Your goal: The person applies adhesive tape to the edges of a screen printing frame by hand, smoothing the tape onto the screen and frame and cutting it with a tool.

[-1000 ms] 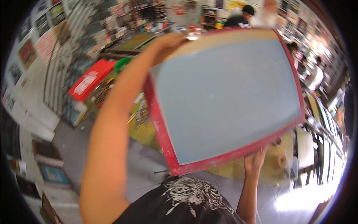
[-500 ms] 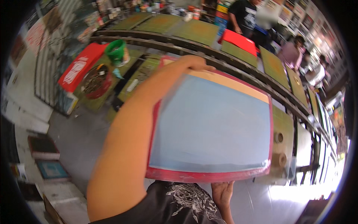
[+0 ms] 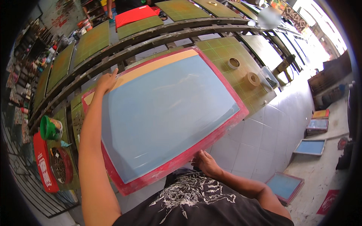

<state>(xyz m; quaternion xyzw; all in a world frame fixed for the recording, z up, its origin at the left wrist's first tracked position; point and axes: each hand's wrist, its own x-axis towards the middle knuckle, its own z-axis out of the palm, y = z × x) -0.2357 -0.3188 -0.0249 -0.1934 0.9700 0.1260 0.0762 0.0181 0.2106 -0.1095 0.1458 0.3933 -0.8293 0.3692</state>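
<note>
A large screen-printing frame with a red border, blue mesh and a tan strip along its far side is held up in front of my torso, tilted in the view. My left arm reaches along its left side, and my left hand grips the far rim beside the tan strip. At the near rim my right hand is closed, its fingertips on the red edge; part of the fingers is hidden. Below the frame's far part lies a green gridded printing board.
Two tape rolls, one beyond the other, and a clear plastic box sit at right. A green bucket, a red tub and red cloth are at left. Rails cross behind. Other screens lean at lower right.
My view has turned to the right. The frame now slants up toward the right, and my right hand shows more fully at its near edge. Both hands stay with the frame.
</note>
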